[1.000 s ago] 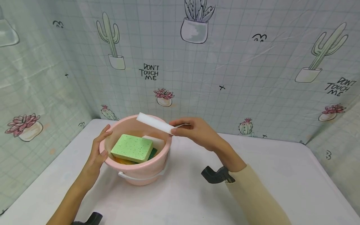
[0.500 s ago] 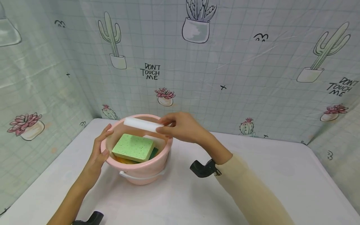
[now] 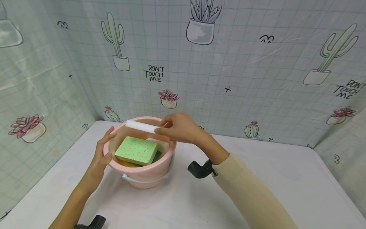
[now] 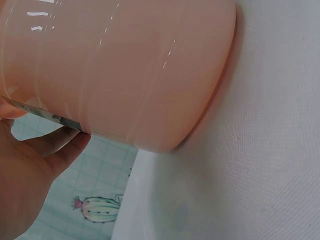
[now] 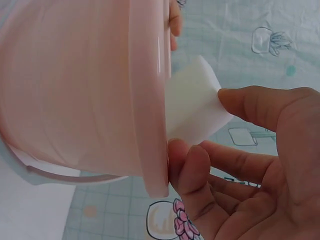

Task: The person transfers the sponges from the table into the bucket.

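Observation:
A pink bucket (image 3: 145, 173) stands upright on the table, its white handle (image 3: 143, 181) hanging down in front. My left hand (image 3: 97, 165) grips the bucket's left rim, thumb near the front and fingers along the outer side. Between thumb and fingers of my right hand (image 3: 183, 128) is pinched a white foam sponge block (image 5: 195, 102), held over the back of the bucket opening. Inside the bucket a light green sponge (image 3: 137, 150) lies on top. Under and behind it show another white block (image 3: 161, 145), a dark green edge (image 3: 157, 156) and something yellow (image 3: 128, 164), partly hidden.
The white table (image 3: 257, 184) reaches back to a cactus-print cloth (image 3: 200, 73) that hangs behind and on both sides. Black wrist mounts (image 3: 200, 169) stick out at both wrists.
My right hand has carried the white sponge block leftward, from the right rim to over the back of the bucket opening. The left hand stays on the rim.

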The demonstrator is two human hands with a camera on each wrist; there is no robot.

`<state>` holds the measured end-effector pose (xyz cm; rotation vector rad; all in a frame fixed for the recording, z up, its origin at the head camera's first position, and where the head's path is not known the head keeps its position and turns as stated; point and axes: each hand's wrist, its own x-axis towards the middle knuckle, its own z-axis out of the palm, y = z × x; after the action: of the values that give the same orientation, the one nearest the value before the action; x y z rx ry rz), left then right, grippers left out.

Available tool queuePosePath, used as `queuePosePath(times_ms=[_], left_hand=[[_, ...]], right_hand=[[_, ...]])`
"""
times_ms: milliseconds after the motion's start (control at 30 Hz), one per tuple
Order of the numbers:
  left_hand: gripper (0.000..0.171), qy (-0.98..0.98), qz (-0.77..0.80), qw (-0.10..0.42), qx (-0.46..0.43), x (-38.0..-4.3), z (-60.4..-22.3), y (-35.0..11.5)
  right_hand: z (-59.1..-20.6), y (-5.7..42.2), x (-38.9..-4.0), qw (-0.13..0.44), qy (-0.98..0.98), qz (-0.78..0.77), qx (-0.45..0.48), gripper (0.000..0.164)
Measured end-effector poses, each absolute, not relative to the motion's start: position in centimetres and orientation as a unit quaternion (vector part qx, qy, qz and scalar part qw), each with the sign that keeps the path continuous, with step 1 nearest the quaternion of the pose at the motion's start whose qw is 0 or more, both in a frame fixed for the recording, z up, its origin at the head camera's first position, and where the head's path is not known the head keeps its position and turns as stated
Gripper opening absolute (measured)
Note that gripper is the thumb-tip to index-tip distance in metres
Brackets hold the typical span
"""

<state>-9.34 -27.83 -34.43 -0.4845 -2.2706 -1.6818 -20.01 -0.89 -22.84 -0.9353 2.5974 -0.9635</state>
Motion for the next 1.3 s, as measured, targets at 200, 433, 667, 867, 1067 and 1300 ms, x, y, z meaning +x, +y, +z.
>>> queuePosePath(times_ms=[200,433,667,867,1067,1300], left_hand=[[0.053,-0.783,-0.583,0.136,-0.169,-9.3,-34.4,-27.8],[0.054,-0.786,-0.579,0.136,-0.172,-9.4,-34.4,-27.8],[0.053,-0.792,-0.570,0.139,-0.170,-9.5,-34.5,-27.8],[0.053,-0.793,-0.568,0.140,-0.170,-9.5,-34.7,-27.8],[0.053,-0.795,-0.564,0.139,-0.175,-9.6,-34.7,-27.9],[0.057,-0.816,-0.541,0.115,-0.169,-9.7,-34.2,-28.4]], right_hand=[[-22.9,-1.2,-20.3,0.116,0.883,-0.327,-0.316,0.035],[-22.9,-1.5,-20.2,0.105,0.892,-0.314,-0.309,0.034],[-22.9,-1.5,-19.9,0.098,0.898,-0.292,-0.316,0.033],[-23.0,-1.3,-19.4,0.105,0.889,-0.283,-0.345,0.034],[-23.4,-0.5,-18.9,0.086,0.868,-0.324,-0.367,0.032],[-24.6,1.6,-17.6,0.026,0.842,-0.375,-0.387,0.028]])
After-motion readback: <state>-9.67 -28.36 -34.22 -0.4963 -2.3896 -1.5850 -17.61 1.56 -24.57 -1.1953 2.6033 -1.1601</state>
